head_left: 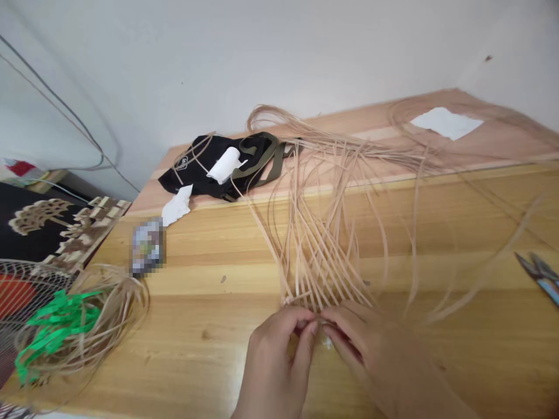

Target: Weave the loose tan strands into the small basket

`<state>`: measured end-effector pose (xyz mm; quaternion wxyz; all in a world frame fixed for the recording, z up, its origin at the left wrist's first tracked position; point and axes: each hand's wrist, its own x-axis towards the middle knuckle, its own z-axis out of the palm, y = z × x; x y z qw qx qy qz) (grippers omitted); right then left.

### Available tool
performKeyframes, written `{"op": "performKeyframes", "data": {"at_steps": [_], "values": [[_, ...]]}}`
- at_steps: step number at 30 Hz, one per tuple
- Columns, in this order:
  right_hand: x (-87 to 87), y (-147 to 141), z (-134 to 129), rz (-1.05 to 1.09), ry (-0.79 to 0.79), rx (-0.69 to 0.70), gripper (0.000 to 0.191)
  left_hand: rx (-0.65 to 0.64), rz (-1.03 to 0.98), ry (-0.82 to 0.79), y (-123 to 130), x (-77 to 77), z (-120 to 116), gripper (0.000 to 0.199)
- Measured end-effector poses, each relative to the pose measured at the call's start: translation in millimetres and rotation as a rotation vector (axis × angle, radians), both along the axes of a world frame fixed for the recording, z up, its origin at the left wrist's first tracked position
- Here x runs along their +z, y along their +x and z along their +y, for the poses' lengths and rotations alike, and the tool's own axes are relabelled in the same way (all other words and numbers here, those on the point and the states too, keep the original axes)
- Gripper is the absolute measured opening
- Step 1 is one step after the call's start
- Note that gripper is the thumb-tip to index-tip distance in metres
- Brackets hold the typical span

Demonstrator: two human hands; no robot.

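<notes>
Counter (196, 355) of pale, banded wood carries everything, running back to a wall. Largest on it is the spread of rattan-like strips (325, 265), lying just beyond the hands, straight ahead of them. Their long axis points away from the person: the strips leave the near edge of the weave, cross one another in an open lattice, and at the far end gather into loose lengths that sweep right. That near edge runs crosswise, left to right, right in front of the knuckles. Behind and to the left lies a black bag (196, 170); nearer, well apart from the left hand (275, 349), a coil of similar strips (126, 317) has green ribbon (70, 320) over it.

The right hand (371, 343) covers the right part of the woven edge, the left hand sits by its left part, and neither is clearly nearer, since their fingertips meet at the edge. The fingers of both look drawn together in a pinch on the strips there; which strand each holds is hidden by the fingertips themselves.
</notes>
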<state>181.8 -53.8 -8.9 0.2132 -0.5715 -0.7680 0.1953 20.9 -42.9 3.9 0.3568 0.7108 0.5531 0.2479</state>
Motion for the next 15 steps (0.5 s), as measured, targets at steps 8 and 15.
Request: {"op": "performKeyframes", "data": {"at_steps": [8,15], "values": [[-16.6,-3.3,-4.0,0.111,0.123,-0.052,0.038,-0.424,0.276,0.38,-4.8,26.4,48.5,0.023],[-20.5,1.1,-8.0,0.123,0.129,-0.037,0.03,-1.019,0.604,0.325,13.8,45.3,102.3,0.013]]}}
